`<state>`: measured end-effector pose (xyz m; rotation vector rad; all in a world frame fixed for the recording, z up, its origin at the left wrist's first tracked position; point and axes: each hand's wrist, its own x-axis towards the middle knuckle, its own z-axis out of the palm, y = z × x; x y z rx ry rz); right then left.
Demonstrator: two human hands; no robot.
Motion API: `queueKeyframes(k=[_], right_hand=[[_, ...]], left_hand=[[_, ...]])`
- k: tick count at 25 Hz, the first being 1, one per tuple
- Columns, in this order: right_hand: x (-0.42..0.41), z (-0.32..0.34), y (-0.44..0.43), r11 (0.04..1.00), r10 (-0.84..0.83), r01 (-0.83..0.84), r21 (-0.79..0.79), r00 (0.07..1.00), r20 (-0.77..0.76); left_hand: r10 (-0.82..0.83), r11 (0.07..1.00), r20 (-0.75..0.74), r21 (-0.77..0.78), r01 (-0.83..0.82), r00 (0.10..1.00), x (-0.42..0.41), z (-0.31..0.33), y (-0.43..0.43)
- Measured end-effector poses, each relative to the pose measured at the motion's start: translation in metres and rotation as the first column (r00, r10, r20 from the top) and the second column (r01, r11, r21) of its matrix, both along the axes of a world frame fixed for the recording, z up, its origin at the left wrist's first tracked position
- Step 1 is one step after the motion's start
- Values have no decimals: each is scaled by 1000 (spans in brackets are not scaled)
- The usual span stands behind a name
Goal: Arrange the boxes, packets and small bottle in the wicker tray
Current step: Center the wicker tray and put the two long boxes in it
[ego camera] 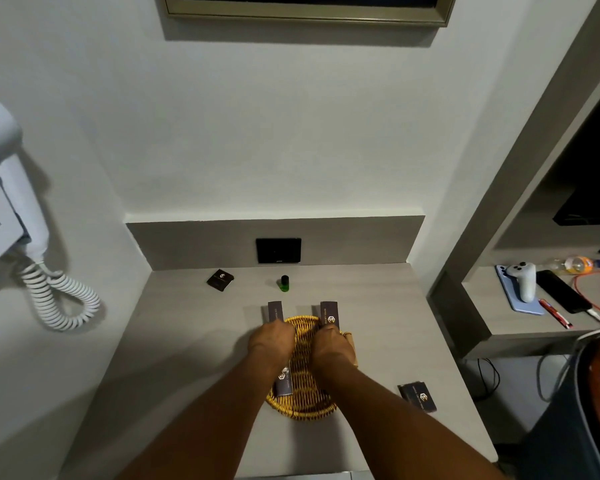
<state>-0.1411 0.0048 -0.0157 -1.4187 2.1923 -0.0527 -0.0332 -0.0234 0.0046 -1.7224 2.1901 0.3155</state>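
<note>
The oval wicker tray (303,382) lies on the grey desk in front of me. My left hand (269,339) grips a long dark box (275,311) that sticks out past the tray's far left rim. My right hand (331,344) grips a matching long dark box (329,315) at the far right rim. Another long dark box (284,382) lies inside the tray on its left side, partly under my left forearm. A small green bottle with a black cap (284,284) stands behind the tray. A dark packet (220,279) lies far left; another dark packet (417,396) lies right of the tray.
A black wall socket (278,250) sits on the grey backsplash. A white hair dryer with a coiled cord (11,216) hangs on the left wall. The side shelf at right holds a phone (518,299), a white controller, a bottle and cables.
</note>
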Motion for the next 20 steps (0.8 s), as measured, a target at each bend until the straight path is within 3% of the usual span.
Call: queueKeyframes(k=[20], right_hand=[[0,-2,-1,999,33,-34,-12,999,-36]], left_hand=[[14,999,80,-50,-10,997,-9,-3,13]])
